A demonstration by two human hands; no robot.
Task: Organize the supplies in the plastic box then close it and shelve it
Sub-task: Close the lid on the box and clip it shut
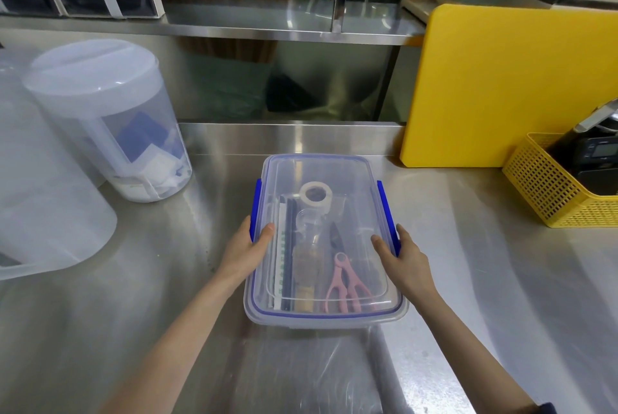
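Observation:
The clear plastic box sits on the steel counter in front of me with its transparent lid on. Blue clips run along both long sides. Through the lid I see a roll of white tape, pink scissors, a small clear cup, a brownish item and flat paper packs at the left. My left hand grips the box's left side over the blue clip, thumb on the lid. My right hand grips the right side by the other blue clip, thumb on the lid.
Two large translucent lidded buckets stand at the left. A yellow cutting board leans at the back right, beside a yellow mesh basket with dark devices. A steel shelf runs above the counter's back edge.

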